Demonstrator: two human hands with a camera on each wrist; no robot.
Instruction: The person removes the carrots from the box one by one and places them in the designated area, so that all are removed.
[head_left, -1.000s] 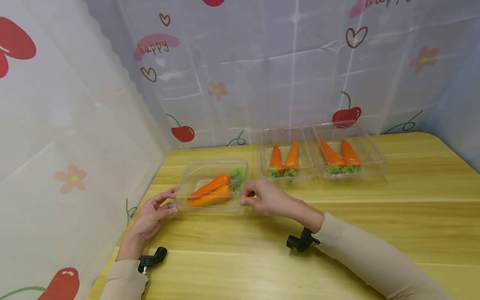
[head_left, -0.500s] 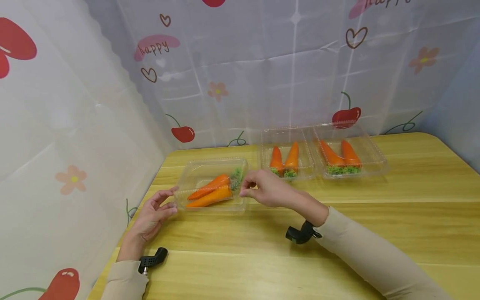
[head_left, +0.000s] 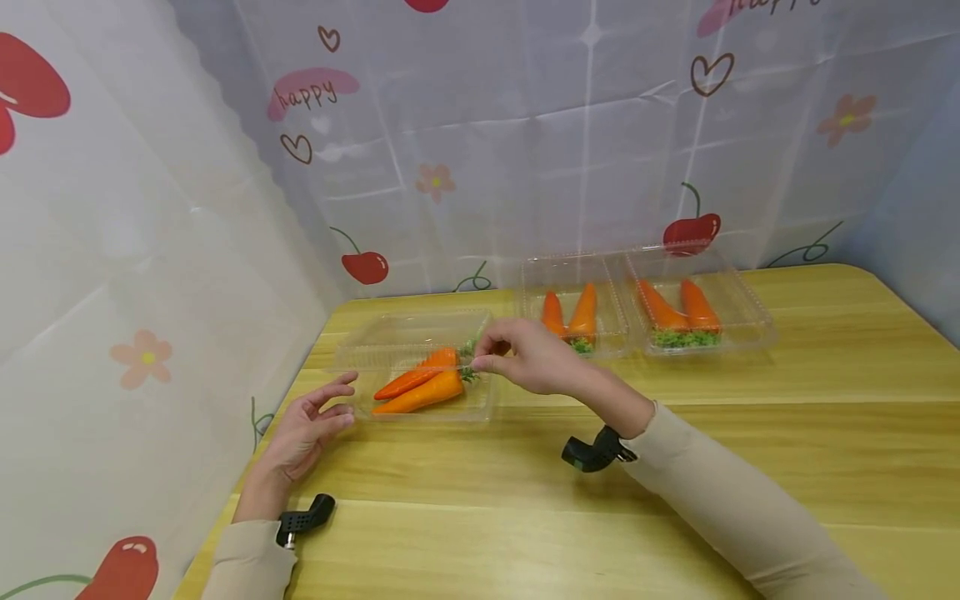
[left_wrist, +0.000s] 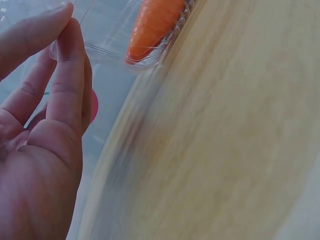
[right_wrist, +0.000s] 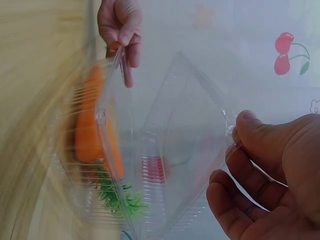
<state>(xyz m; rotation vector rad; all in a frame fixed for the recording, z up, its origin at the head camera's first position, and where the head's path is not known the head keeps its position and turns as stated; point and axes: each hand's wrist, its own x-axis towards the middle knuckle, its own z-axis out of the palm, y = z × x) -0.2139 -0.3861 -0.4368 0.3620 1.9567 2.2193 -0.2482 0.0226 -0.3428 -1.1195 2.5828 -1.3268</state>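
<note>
A clear plastic clamshell box (head_left: 480, 407) sits at the left of the wooden table. Two orange carrots (head_left: 423, 394) with green tops lie in it, tips towards the left. Its lid (right_wrist: 185, 125) stands partly raised, apart from the base at the near side. My right hand (head_left: 525, 354) pinches the lid's near right corner between thumb and forefinger. At the opposite end, my left hand (head_left: 307, 429) pinches the base rim's corner, as both wrist views show. One carrot's tip (left_wrist: 142, 47) appears close to the left fingers in the left wrist view.
Two more clear boxes, a middle one (head_left: 531, 279) and a right one (head_left: 750, 321), each with two carrots, stand side by side at the back. Behind the table (head_left: 480, 517) hangs a printed curtain (head_left: 487, 150); another curtain (head_left: 180, 275) borders the left side.
My right hand has risen and moved slightly left and away, lifting the lid from the base. The carrots now show under the gap. My left hand has stayed in place.
</note>
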